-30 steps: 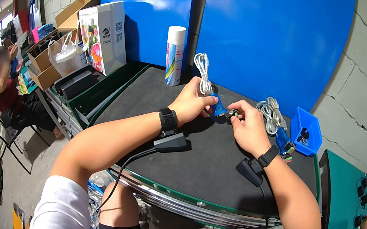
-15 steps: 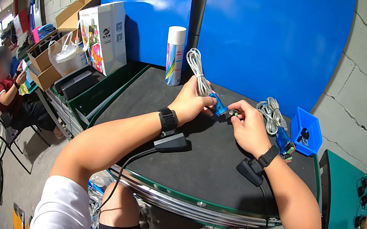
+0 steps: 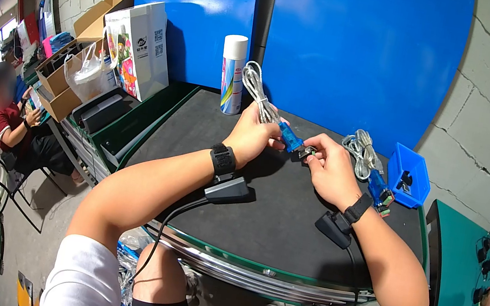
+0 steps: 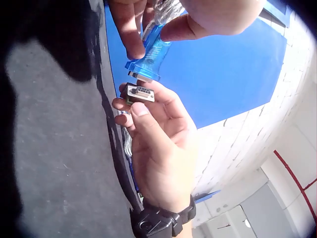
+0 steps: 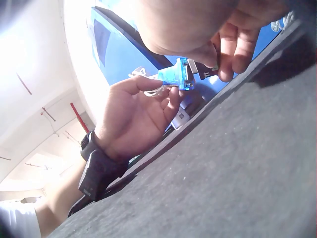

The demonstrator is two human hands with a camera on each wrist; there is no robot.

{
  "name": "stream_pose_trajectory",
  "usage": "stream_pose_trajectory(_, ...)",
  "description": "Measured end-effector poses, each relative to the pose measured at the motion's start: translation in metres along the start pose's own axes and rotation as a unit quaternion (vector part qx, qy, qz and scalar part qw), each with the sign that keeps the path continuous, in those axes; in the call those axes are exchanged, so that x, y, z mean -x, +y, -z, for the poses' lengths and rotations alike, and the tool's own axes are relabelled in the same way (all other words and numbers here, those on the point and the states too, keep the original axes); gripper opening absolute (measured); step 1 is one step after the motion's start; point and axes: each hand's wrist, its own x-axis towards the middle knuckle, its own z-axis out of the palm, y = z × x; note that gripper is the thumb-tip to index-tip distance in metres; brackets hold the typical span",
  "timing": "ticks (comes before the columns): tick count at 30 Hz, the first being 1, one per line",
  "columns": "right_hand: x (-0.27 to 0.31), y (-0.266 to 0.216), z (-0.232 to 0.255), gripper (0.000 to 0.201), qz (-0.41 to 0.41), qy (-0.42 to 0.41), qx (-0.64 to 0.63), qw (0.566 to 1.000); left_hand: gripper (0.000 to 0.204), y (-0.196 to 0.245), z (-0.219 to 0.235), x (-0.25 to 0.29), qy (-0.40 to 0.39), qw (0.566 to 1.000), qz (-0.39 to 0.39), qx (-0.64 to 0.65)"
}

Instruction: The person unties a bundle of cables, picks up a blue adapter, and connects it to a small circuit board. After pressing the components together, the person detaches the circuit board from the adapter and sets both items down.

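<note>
Above the black table mat, my left hand [image 3: 253,136] pinches a translucent blue serial connector [image 3: 290,137] between thumb and fingers. Its coiled, clear-sheathed cable [image 3: 256,85] stands up behind that hand. Thumb and fingertips of my right hand [image 3: 333,173] grip a small serial adapter [image 4: 140,93] with a metal face, pin holes and a bit of green. In the left wrist view the adapter's socket face is exposed, just below the metal end of the blue connector [image 4: 151,58]. The right wrist view shows the two ends close together, roughly facing each other.
On the right of the mat [image 3: 234,216] lie a second blue connector [image 3: 377,185] and its cable coil [image 3: 360,151]. Beside them stands a blue bin [image 3: 399,154] with small black parts. A spray can [image 3: 231,79] is at the back left, near a white printed box [image 3: 154,66].
My left hand has turned the blue connector slightly, and its cable coil has swung left. The right hand has stayed nearly still with the adapter. In the background, a seated person's hands have come down.
</note>
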Motion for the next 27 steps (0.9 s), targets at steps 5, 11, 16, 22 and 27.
stream_pose_trajectory(5, 0.000, -0.002, 0.001, 0.023, -0.012, -0.007, -0.006, 1.000, 0.039, 0.000, 0.000, 0.000, -0.002, 1.000, -0.007, 0.007)
stream_pose_trajectory(11, 0.000, 0.000, -0.001, 0.021, -0.003, -0.006, -0.005, 1.000, 0.038, -0.001, -0.001, -0.001, -0.003, 1.000, -0.012, 0.019)
stream_pose_trajectory(16, -0.001, 0.002, -0.001, 0.023, -0.012, -0.009, -0.026, 1.000, 0.039, -0.004, 0.001, -0.003, -0.005, 1.000, -0.010, 0.026)
stream_pose_trajectory(22, 0.000, 0.004, -0.003, 0.023, -0.023, -0.017, -0.062, 0.998, 0.043, -0.003, 0.000, -0.002, -0.006, 0.999, -0.006, 0.031)
stream_pose_trajectory(27, 0.000, 0.000, -0.002, 0.022, -0.039, -0.031, -0.087, 0.995, 0.043, 0.000, 0.000, 0.000, -0.003, 1.000, -0.005, 0.017)
